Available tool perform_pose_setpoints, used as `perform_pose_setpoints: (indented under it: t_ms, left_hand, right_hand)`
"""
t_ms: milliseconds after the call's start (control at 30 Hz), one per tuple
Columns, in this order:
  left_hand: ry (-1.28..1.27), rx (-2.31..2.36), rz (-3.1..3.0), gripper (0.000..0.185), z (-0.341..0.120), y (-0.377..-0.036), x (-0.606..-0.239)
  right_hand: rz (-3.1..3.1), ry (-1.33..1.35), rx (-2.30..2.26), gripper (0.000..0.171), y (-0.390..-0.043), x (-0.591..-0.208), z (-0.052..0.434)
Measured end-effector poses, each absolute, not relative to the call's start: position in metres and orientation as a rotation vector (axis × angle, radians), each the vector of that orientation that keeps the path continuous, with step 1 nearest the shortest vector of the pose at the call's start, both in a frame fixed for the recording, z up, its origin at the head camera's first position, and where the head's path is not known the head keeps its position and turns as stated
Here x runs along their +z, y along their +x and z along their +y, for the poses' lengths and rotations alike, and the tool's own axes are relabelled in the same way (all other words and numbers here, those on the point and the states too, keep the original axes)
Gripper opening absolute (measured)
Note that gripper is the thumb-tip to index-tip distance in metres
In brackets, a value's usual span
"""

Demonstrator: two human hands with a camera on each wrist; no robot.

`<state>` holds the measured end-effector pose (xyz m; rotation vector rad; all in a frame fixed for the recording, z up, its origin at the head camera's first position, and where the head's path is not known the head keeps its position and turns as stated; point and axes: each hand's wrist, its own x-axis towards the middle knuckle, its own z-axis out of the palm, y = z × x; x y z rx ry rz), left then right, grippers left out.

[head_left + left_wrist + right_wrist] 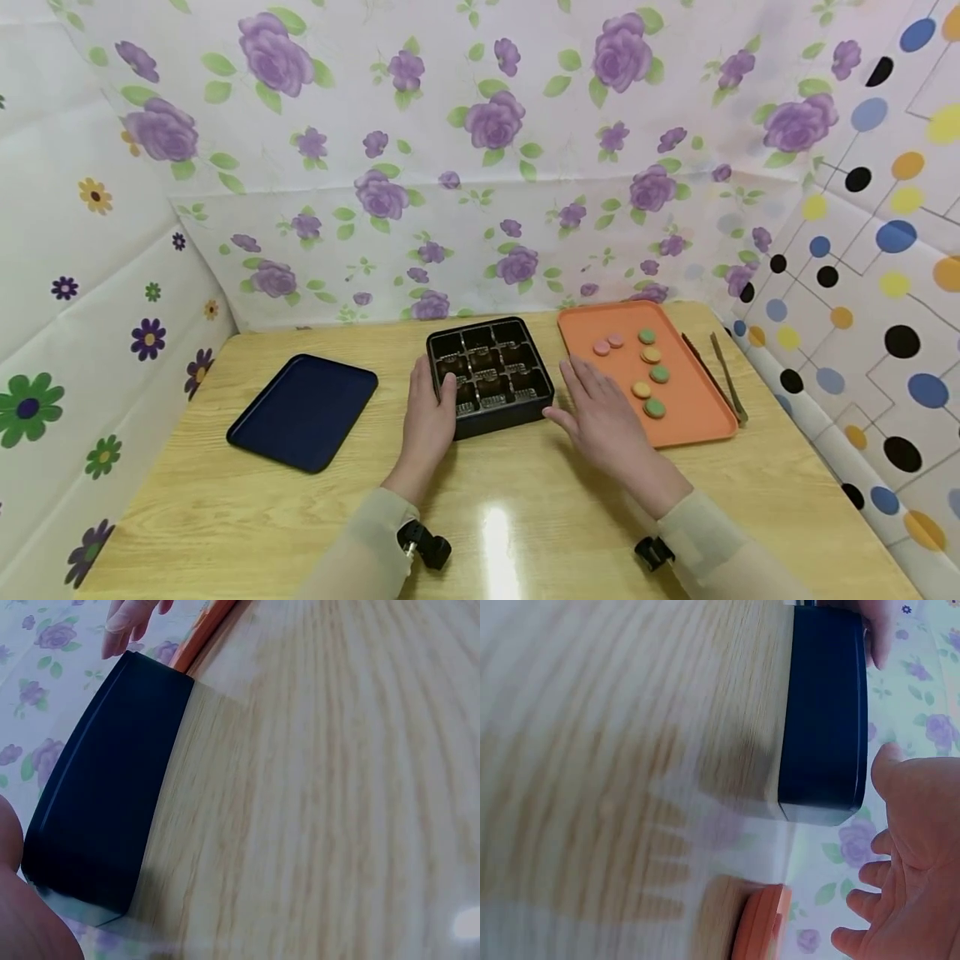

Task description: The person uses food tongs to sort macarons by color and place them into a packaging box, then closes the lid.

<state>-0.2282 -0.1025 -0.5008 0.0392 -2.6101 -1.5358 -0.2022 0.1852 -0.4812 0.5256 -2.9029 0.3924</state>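
Note:
A black box (491,415) with a divided insert of small square compartments (486,358) sits on the wooden table; no food shows in the compartments. Along its left side lies my left hand (430,417), fingers extended and thumb at the rim. My right hand (606,417) is spread beside the box's right front corner, holding nothing, its thumb tip close to that corner. In the right wrist view the palm (922,855) and loosely bent fingers show a gap from the box wall (825,712). The left wrist view shows the box's front wall (112,780).
Right of the box lies an orange tray (693,400) with several macarons, among them a pink one (602,347), a green one (655,407) and a yellow one (641,389). Metal tongs (726,375) lie beyond it. At the left is a dark blue tray (303,412). Patterned cloth (450,208) stands behind.

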Motion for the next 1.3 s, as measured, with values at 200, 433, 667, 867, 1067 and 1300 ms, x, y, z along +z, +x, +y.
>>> perform_pose_setpoints:
  t_ms: [200,433,667,867,1067,1300]
  left_hand:
    - [0.048,-1.639,-2.591,0.068,-0.1,-0.23,-0.502]
    - [0.077,-1.757,-2.548,0.064,-0.103,-0.228,-0.504]
    - [0.077,-1.769,-2.586,0.064,-0.11,-0.225,-0.505]
    - [0.044,-1.793,-2.575,0.063,-0.118,-0.222,-0.506]
    - [0.043,-1.798,-2.569,0.062,-0.125,-0.219,-0.508]
    - [0.046,-1.833,-2.557,0.062,-0.129,-0.214,-0.506]
  right_hand:
    - [-2.905,0.502,0.412,0.087,-0.202,-0.474,0.19]
    - [-2.902,0.478,0.407,0.086,-0.2,-0.472,0.2]
    - [-2.868,0.463,0.399,0.084,-0.201,-0.472,0.219]
    - [-2.872,0.459,0.374,0.084,-0.203,-0.471,0.236]
    - [-2.906,0.433,0.292,0.084,-0.207,-0.469,0.253]
    - [-2.917,0.372,0.349,0.083,-0.208,-0.472,0.274]
